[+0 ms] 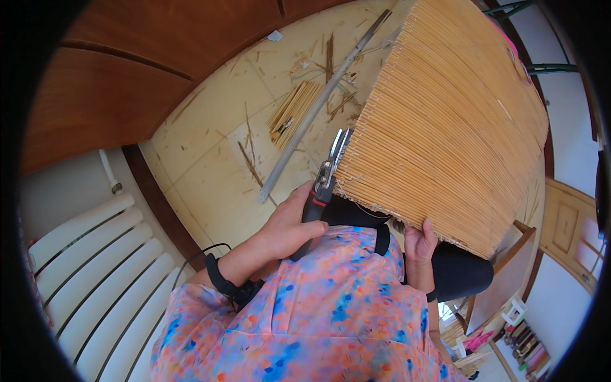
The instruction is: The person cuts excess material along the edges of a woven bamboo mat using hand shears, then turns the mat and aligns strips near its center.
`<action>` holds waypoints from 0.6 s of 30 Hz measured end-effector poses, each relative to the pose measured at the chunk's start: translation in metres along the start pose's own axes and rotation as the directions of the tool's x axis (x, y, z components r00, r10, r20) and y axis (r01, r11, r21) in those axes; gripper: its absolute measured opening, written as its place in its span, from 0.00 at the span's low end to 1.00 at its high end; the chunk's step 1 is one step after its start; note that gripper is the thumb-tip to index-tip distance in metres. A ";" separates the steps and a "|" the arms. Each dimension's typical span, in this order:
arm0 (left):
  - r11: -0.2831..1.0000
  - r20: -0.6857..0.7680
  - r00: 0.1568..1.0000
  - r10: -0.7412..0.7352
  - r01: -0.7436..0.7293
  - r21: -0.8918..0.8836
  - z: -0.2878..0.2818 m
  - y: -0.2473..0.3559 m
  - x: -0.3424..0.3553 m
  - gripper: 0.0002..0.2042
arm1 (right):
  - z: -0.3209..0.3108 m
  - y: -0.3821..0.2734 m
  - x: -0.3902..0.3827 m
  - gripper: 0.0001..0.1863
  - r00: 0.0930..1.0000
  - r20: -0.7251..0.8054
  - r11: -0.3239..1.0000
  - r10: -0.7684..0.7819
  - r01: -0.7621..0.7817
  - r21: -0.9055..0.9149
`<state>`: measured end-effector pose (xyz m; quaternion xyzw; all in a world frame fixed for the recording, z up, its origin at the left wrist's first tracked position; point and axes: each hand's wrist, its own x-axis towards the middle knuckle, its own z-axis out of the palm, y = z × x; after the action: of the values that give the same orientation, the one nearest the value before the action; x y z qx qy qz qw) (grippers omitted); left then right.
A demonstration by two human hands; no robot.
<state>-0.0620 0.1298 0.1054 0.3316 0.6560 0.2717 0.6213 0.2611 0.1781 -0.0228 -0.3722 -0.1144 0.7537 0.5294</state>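
Observation:
A large panel of yellow reed stalks (445,134), laid side by side and bound with thread along the edge, leans over my lap and fills the upper right. In my left hand (289,219) is a pair of hand shears (321,191) with black handles and red bands. Its bright metal blades point away from me beside the panel's left edge; whether they touch a stalk, I cannot tell. My right hand (421,241) grips the panel's near lower edge, some fingers being hidden beneath it.
A long grey metal strip (299,137) lies across the tiled floor (210,165). Beside it is a bundle of cut stalks (294,114), with scattered scraps around. A white radiator (108,267) stands at left, below brown wooden panelling (114,95). At lower right is a wooden frame (509,274).

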 end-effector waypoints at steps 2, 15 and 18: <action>0.995 0.006 1.000 -0.013 0.013 0.102 -0.002 0.009 0.000 0.41 | -0.003 0.000 -0.003 0.28 1.000 -0.012 1.000 -0.019 0.019 0.001; 0.967 0.095 0.995 0.002 -0.026 0.255 -0.002 0.032 -0.001 0.41 | -0.008 0.004 -0.024 0.29 1.000 0.001 1.000 -0.025 0.025 0.003; 0.928 0.091 0.995 -0.025 -0.011 0.372 -0.003 0.038 -0.004 0.41 | -0.009 0.004 -0.029 0.29 1.000 0.000 1.000 -0.023 0.023 0.014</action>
<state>-0.0611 0.1512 0.1370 0.4534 0.6666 0.1242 0.5785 0.2687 0.1489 -0.0186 -0.3671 -0.1136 0.7485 0.5405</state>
